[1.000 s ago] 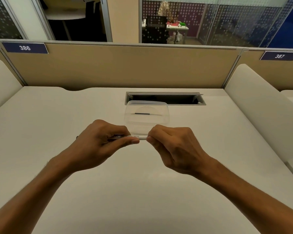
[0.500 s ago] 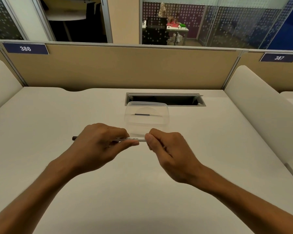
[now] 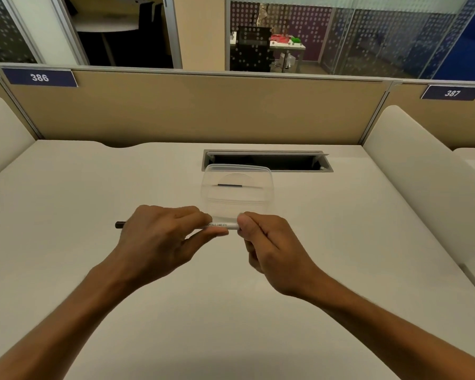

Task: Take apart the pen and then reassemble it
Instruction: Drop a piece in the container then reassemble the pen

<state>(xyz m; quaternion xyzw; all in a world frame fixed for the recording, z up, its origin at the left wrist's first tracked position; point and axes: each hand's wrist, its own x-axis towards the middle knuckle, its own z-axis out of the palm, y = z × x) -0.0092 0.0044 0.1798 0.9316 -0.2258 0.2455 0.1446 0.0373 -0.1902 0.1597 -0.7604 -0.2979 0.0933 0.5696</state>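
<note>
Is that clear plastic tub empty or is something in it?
Not empty: the clear tub holds one thin dark stick, lying flat.

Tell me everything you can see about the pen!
The pen is thin, white, plastic-looking, with small dark print and a dark tip poking out past the left hand. It lies level, sideways, above the table, in front of a clear container. The left hand grips its middle; the right hand pinches its other end.

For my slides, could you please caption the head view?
Both hands, left and right, grip a white pen above the desk.
</note>
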